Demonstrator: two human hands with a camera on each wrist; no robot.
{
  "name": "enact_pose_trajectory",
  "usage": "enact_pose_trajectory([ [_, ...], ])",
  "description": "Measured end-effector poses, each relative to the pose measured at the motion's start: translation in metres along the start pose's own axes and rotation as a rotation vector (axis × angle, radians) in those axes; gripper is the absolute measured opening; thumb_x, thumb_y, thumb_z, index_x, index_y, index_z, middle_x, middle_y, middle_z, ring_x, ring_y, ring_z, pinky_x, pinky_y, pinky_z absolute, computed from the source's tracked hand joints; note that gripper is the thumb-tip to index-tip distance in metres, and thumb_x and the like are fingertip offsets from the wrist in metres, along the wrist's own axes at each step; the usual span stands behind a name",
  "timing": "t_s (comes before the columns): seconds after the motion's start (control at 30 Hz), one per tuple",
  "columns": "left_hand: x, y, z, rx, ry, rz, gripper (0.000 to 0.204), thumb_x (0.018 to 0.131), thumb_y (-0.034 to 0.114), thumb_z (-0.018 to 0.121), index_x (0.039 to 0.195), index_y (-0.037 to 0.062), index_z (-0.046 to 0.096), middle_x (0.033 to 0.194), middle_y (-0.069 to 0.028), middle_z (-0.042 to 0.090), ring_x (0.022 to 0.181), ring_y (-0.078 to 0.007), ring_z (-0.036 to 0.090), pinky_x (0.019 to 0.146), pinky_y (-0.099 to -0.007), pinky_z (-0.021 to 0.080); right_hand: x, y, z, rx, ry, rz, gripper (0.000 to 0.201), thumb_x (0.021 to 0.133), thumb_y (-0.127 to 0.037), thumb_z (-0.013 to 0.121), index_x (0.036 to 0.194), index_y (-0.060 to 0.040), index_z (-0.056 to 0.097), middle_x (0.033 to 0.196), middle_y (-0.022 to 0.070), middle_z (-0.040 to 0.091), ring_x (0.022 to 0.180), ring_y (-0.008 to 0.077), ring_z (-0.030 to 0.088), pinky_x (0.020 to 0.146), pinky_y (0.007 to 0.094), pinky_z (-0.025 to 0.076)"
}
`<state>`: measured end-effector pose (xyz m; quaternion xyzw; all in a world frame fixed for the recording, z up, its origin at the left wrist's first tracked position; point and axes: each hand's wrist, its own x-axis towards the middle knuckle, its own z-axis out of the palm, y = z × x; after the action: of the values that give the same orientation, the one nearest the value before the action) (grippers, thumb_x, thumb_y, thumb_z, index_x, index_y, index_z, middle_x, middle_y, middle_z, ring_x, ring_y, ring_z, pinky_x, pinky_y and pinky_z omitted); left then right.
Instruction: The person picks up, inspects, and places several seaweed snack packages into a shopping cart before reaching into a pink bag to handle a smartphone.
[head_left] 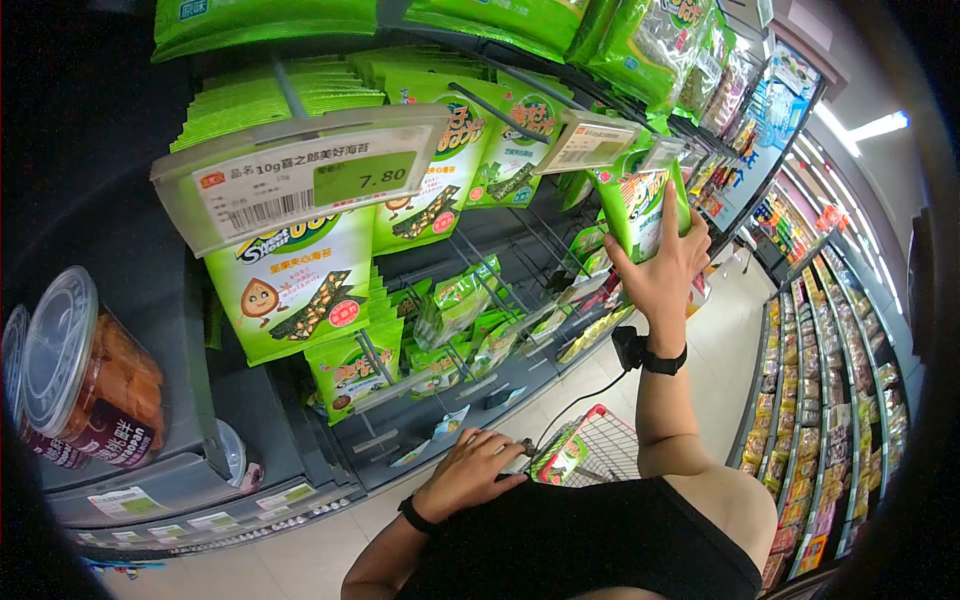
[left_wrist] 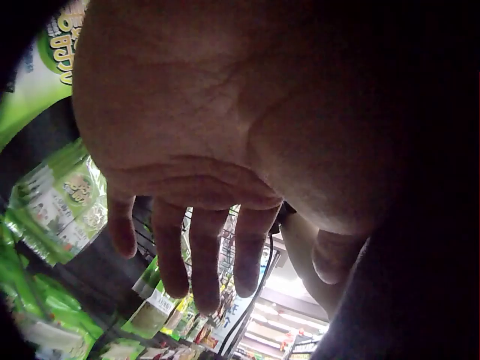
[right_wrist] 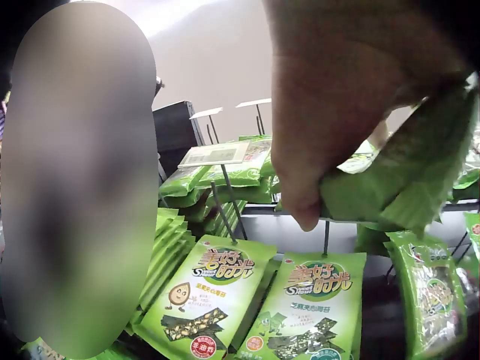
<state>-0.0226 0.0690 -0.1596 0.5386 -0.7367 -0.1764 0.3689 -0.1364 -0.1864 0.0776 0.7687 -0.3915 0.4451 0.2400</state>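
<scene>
My right hand [head_left: 657,262] reaches up to a green seaweed snack packet [head_left: 640,205] hanging on a peg and grips it between thumb and fingers. The right wrist view shows the same hand [right_wrist: 330,112] pinching the packet's crinkled edge [right_wrist: 409,180]. Down by my waist, my left hand [head_left: 472,468] is beside the handle of a red wire shopping cart [head_left: 592,452]. In the left wrist view its fingers [left_wrist: 196,259] hang relaxed and hold nothing. Each wrist wears a black band.
Pegs on the rack carry rows of green seaweed packets [head_left: 300,290] behind a price tag reading 7.80 [head_left: 300,180]. A clear lidded snack tub [head_left: 85,370] stands at the left. Across the aisle runs a long stocked shelf [head_left: 830,380]. A green packet lies in the cart.
</scene>
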Motion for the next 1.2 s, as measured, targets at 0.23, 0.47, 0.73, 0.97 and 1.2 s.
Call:
enact_pose_trajectory([
  [0.23,-0.007,0.0,0.003,0.007,0.008,-0.013,0.045,0.092,0.04,0.074,0.125,0.0103,0.067,0.126,-0.009,0.066,0.124,-0.0278,0.058,0.111,-0.0476,0.037,0.006,0.012,0.012,0.309,-0.213,0.021,0.102,0.073,-0.055,0.083,0.159,-0.0164,0.043,0.13,0.0278,0.049,0.124,0.0434,0.047,0.111,0.0533,0.033],
  [0.47,-0.007,-0.001,0.008,0.016,-0.032,0.004,0.046,0.092,0.039,0.075,0.127,0.0111,0.065,0.127,-0.0085,0.065,0.124,-0.0279,0.058,0.11,-0.0472,0.038,0.032,-0.021,0.057,0.371,-0.339,0.076,0.109,0.077,-0.07,0.074,0.159,-0.0084,0.039,0.132,0.0353,0.049,0.121,0.0482,0.051,0.108,0.0526,0.039],
  [0.73,-0.017,0.008,0.0,0.05,0.02,-0.058,0.044,0.091,0.035,0.077,0.125,0.0101,0.065,0.123,-0.0086,0.067,0.118,-0.0282,0.061,0.105,-0.0434,0.041,0.037,-0.063,0.117,0.401,-0.272,0.064,0.123,0.069,-0.081,0.075,0.16,-0.0078,0.034,0.145,0.0386,0.037,0.134,0.0524,0.039,0.112,0.0607,0.032],
  [0.97,-0.013,0.018,0.005,0.058,-0.008,-0.103,0.043,0.089,0.031,0.079,0.123,0.0087,0.065,0.121,-0.0098,0.067,0.116,-0.0295,0.061,0.102,-0.0435,0.042,0.005,-0.053,0.099,0.661,-0.19,-0.05,0.095,0.078,-0.054,0.081,0.15,-0.0055,0.044,0.142,0.0324,0.038,0.131,0.0473,0.038,0.111,0.0553,0.034],
  [1.2,0.019,0.026,0.032,0.019,-0.154,-0.054,0.041,0.092,0.033,0.076,0.122,0.0066,0.065,0.121,-0.0105,0.067,0.117,-0.0309,0.06,0.104,-0.0446,0.041,-0.075,0.036,0.037,1.112,-0.457,-0.219,0.032,0.087,-0.025,0.078,0.107,-0.003,0.067,0.106,0.0158,0.065,0.103,0.0323,0.063,0.093,0.0423,0.049],
])
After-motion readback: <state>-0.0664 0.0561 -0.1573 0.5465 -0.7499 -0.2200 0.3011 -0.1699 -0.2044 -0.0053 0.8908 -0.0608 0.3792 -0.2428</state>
